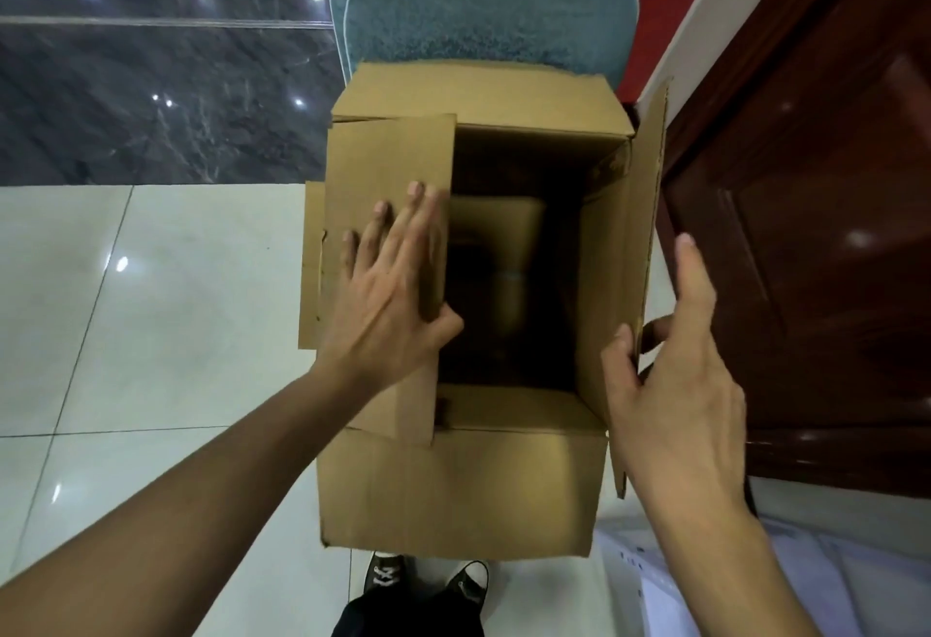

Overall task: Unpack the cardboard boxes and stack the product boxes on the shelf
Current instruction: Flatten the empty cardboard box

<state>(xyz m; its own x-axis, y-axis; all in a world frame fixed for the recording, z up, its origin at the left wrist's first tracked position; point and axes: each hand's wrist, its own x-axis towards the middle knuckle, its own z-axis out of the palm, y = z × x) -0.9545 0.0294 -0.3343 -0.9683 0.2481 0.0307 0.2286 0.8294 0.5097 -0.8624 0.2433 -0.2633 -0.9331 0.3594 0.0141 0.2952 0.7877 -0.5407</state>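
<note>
My left hand [388,279] lies flat, fingers spread, pressing the left flap [388,173] outward so it stays off the opening. My right hand [675,364] pinches the right flap [650,213] between thumb and fingers, holding it upright. That bares the inside of the cardboard box [458,495], standing on the floor [151,334]; something blurred lies deep inside, perhaps a product box [504,243].

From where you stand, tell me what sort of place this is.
Probably an indoor room or entryway of a home or small shop, not a warehouse: glossy white floor tiles, a shaggy teal mat on the floor, and a dark polished wooden door beside the open cardboard box.
</note>
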